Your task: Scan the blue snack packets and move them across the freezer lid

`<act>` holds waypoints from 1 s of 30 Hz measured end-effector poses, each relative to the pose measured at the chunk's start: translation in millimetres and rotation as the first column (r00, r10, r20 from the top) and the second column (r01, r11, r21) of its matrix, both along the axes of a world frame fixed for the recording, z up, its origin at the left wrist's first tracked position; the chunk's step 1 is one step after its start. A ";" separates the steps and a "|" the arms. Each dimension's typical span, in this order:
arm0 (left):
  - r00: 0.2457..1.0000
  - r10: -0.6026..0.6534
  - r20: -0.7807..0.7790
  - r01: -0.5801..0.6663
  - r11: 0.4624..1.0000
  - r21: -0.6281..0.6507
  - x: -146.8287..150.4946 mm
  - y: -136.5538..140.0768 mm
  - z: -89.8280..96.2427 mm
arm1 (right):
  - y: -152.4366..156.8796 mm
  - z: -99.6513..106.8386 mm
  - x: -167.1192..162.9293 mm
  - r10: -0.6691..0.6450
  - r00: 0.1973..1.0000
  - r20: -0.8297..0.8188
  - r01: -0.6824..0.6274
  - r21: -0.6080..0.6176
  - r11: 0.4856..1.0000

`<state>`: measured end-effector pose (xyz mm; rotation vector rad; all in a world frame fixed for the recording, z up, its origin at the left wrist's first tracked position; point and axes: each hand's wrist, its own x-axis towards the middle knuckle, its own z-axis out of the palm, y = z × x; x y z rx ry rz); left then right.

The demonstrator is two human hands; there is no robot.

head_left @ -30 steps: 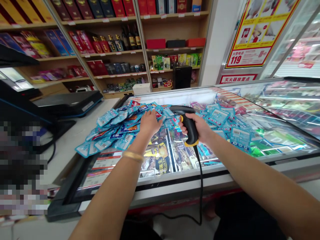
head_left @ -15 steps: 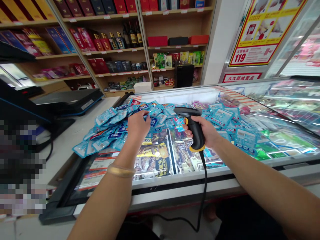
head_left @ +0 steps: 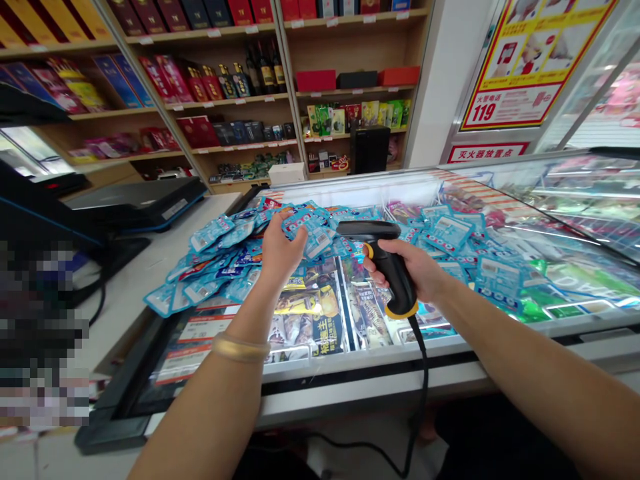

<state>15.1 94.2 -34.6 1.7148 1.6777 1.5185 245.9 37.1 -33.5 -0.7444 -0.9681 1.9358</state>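
Observation:
My left hand [head_left: 283, 248], with a gold bangle on the wrist, grips a light-blue packet [head_left: 316, 241] between thumb and fingers. The packet's printed barcode faces up, and its far edge lies over other packets. My right hand [head_left: 407, 267] is wrapped round the handle of a black and yellow barcode scanner [head_left: 370, 231]. The scanner's head points left toward the held packet, close to it. A pile of blue packets [head_left: 205, 267] lies on the glass left of my left hand. More blue packets [head_left: 447, 233] are spread beyond and right of the scanner.
The packets rest on a glass-topped freezer [head_left: 295, 410] with wrapped goods [head_left: 320, 313] beneath the glass. A black cord [head_left: 424, 373] hangs from the scanner over the front edge. Left stands a counter with a dark flat device [head_left: 145, 200]. Shelves [head_left: 250, 100] of boxes and bottles line the back.
My left hand has lifted slightly and turned, and a blue packet now shows in its grip. The scanner has shifted slightly, its head now farther left and nearer that packet.

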 end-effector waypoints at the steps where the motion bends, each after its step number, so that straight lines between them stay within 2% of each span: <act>1: 1.000 -0.006 -0.024 0.007 1.000 0.015 -0.8 0.4 -0.6 | 0.1 -1.0 -0.1 0.004 1.000 0.008 -0.004 0.004 1.000; 8: 0.994 -0.015 -0.108 0.020 0.999 0.045 -0.8 -0.5 0.1 | 1.3 -2.6 -0.7 0.030 0.998 0.048 -0.028 -0.032 0.999; 16: 0.993 -0.030 -0.113 0.037 0.998 0.054 -0.1 0.4 -0.2 | 4.0 -6.3 -0.3 0.056 0.997 0.058 -0.057 0.005 0.998; 22: 0.993 -0.019 -0.118 0.028 0.997 0.069 0.9 -0.6 -1.3 | 4.6 -5.0 -1.2 0.052 0.997 0.051 -0.050 -0.030 0.998; 25: 0.997 -0.037 -0.061 0.042 0.996 0.080 12.3 -0.2 0.2 | 3.3 2.2 3.7 0.004 1.000 0.000 -0.004 -0.021 1.000; 30: 0.975 -0.220 0.017 0.221 0.975 -0.036 65.3 2.0 11.6 | -2.0 19.2 41.5 -0.194 0.980 -0.042 0.195 0.020 0.981</act>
